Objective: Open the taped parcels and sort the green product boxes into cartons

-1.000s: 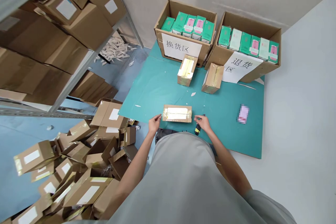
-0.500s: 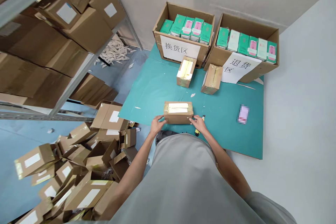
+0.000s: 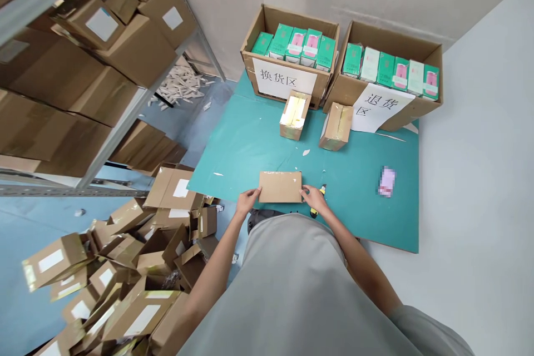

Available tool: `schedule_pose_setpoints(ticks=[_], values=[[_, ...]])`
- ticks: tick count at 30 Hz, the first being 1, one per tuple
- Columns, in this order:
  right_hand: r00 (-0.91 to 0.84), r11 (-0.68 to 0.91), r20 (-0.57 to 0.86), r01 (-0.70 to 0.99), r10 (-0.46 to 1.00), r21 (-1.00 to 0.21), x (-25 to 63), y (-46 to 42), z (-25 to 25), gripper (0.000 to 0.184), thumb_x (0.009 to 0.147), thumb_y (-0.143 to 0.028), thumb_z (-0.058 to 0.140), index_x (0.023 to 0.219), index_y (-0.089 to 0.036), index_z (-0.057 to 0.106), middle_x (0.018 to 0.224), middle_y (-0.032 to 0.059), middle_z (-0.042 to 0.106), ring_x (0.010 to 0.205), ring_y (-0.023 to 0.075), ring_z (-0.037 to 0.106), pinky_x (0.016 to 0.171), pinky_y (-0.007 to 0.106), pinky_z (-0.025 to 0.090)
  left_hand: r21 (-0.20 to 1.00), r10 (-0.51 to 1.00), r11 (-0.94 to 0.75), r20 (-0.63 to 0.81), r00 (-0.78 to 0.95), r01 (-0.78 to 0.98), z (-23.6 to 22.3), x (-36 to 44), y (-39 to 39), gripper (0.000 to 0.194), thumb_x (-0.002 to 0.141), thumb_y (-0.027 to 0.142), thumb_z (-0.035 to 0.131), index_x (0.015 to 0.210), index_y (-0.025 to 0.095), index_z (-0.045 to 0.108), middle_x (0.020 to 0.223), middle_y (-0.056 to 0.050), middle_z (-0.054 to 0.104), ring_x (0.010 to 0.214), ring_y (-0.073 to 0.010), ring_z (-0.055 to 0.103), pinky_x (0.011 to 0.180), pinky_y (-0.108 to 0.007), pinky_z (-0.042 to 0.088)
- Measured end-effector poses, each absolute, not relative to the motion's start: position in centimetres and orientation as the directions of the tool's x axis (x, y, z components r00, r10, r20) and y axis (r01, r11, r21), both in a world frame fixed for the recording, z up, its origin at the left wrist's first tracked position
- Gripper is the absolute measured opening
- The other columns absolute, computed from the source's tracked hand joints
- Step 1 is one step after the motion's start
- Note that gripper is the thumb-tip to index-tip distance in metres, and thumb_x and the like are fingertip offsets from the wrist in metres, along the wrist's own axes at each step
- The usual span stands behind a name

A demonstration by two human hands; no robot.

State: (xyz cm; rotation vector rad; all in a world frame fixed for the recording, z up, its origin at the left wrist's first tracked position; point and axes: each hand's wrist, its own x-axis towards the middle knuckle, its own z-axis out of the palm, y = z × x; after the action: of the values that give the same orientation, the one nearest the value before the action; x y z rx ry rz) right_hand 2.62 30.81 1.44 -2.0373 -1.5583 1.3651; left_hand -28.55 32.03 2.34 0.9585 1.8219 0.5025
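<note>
A small brown cardboard box (image 3: 280, 187) is at the near edge of the green-topped table (image 3: 233, 144), its plain side facing me. My left hand (image 3: 248, 201) grips its left end and my right hand (image 3: 312, 198) its right end, fingers closed on the corners. Just beside my right hand lies a yellow and black box cutter (image 3: 319, 200), partly covered by that hand. Farther back stand two more small taped boxes, one with a white label (image 3: 295, 115) and one without a visible label (image 3: 336, 126).
Two large open cartons, left (image 3: 329, 81) and right (image 3: 417, 113), hold green and white packages at the back, with paper signs in front. A pixelated pinkish item (image 3: 387, 181) lies at right. Discarded boxes (image 3: 142, 317) heap on the floor at left, below a loaded shelf (image 3: 117, 139).
The box between my hands has been turned: its taped, labelled face was up before, and now a plain brown side shows. Both hands have stayed at its ends.
</note>
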Motion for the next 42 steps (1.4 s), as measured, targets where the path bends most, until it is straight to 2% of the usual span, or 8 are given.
schedule_pose_setpoints(ticks=[4, 8, 13, 19, 26, 35, 39, 42], values=[[0.006, -0.45, -0.539, 0.56, 0.842, -0.696, 3.1, 30.1, 0.8, 0.023, 0.109, -0.031, 0.07, 0.124, -0.02, 0.083, 0.122, 0.0106, 0.089, 0.078, 0.0211, 0.087, 0.091, 0.031, 0.066, 0.719, 0.802, 0.594, -0.563, -0.198, 0.36, 3.3, -28.1, 30.5, 0.04, 0.097, 0.05, 0.075, 0.11, 0.015, 0.088, 0.128, -0.017, 0.086, 0.119, -0.0345, 0.082, 0.105, -0.041, 0.064], [0.053, -0.508, -0.556, 0.484, 0.83, -0.712, 4.4, 30.3, -0.2, 0.017, 0.103, -0.022, 0.073, 0.118, -0.019, 0.082, 0.118, 0.011, 0.089, 0.074, 0.0185, 0.085, 0.082, 0.029, 0.067, 0.714, 0.824, 0.557, -0.537, -0.18, 0.425, 5.5, -26.9, 30.2, 0.032, 0.098, 0.039, 0.075, 0.114, 0.015, 0.088, 0.123, -0.015, 0.087, 0.113, -0.0328, 0.084, 0.103, -0.041, 0.065], [0.124, -0.574, -0.583, 0.425, 0.803, -0.7, 7.3, 30.4, -1.0, 0.011, 0.097, -0.019, 0.075, 0.105, -0.017, 0.081, 0.1, 0.0106, 0.088, 0.071, 0.0189, 0.084, 0.072, 0.027, 0.068, 0.735, 0.884, 0.393, -0.467, -0.007, 0.552, 10.1, -24.6, 31.0, 0.034, 0.099, 0.044, 0.076, 0.118, 0.019, 0.09, 0.119, -0.012, 0.088, 0.112, -0.032, 0.085, 0.103, -0.038, 0.065], [0.172, -0.579, -0.569, 0.44, 0.804, -0.686, 9.3, 30.2, -1.5, 0.01, 0.094, -0.028, 0.074, 0.092, -0.019, 0.08, 0.084, 0.0062, 0.085, 0.069, 0.0193, 0.082, 0.074, 0.03, 0.07, 0.822, 0.84, 0.224, -0.436, 0.325, 0.524, 13.5, -21.4, 31.4, 0.038, 0.097, 0.052, 0.077, 0.12, 0.024, 0.091, 0.136, -0.007, 0.084, 0.111, -0.032, 0.085, 0.103, -0.038, 0.065], [0.173, -0.554, -0.553, 0.513, 0.815, -0.655, 9.3, 30.1, -0.9, 0.023, 0.097, -0.036, 0.068, 0.097, -0.018, 0.081, 0.082, 0.0055, 0.085, 0.079, 0.0223, 0.084, 0.081, 0.035, 0.07, 0.846, 0.804, 0.173, -0.417, 0.424, 0.504, 13.0, -18.4, 30.1, 0.037, 0.094, 0.048, 0.082, 0.122, 0.025, 0.091, 0.15, -0.009, 0.077, 0.097, -0.0331, 0.085, 0.101, -0.042, 0.063], [0.138, -0.498, -0.542, 0.623, 0.829, -0.603, 8.5, 30.3, 1.0, 0.018, 0.096, -0.027, 0.071, 0.103, -0.017, 0.084, 0.089, 0.0077, 0.087, 0.086, 0.023, 0.085, 0.091, 0.035, 0.068, 0.71, 0.867, 0.064, -0.387, 0.313, 0.701, 11.4, -20.9, 30.6, 0.04, 0.107, 0.049, 0.067, 0.134, 0.028, 0.086, 0.125, -0.012, 0.087, 0.111, -0.0367, 0.083, 0.103, -0.038, 0.057], [0.105, -0.46, -0.539, 0.67, 0.836, -0.583, 6.8, 30.9, 1.7, 0.014, 0.097, -0.019, 0.073, 0.103, -0.018, 0.085, 0.098, 0.0089, 0.089, 0.096, 0.0225, 0.086, 0.096, 0.032, 0.066, 0.627, 0.901, 0.16, -0.409, 0.147, 0.762, 9.2, -23.9, 32.2, 0.043, 0.107, 0.044, 0.069, 0.141, 0.02, 0.08, 0.111, -0.014, 0.088, 0.107, -0.0346, 0.083, 0.102, -0.037, 0.057], [0.075, -0.429, -0.537, 0.7, 0.84, -0.572, 5.0, 31.6, 2.3, 0.013, 0.097, -0.016, 0.073, 0.102, -0.02, 0.085, 0.106, 0.0098, 0.09, 0.104, 0.0237, 0.086, 0.098, 0.032, 0.064, 0.624, 0.884, 0.328, -0.467, 0.002, 0.709, 7.0, -25.7, 32.8, 0.037, 0.105, 0.037, 0.07, 0.135, 0.018, 0.079, 0.102, -0.013, 0.088, 0.086, -0.029, 0.083, 0.095, -0.035, 0.059]])
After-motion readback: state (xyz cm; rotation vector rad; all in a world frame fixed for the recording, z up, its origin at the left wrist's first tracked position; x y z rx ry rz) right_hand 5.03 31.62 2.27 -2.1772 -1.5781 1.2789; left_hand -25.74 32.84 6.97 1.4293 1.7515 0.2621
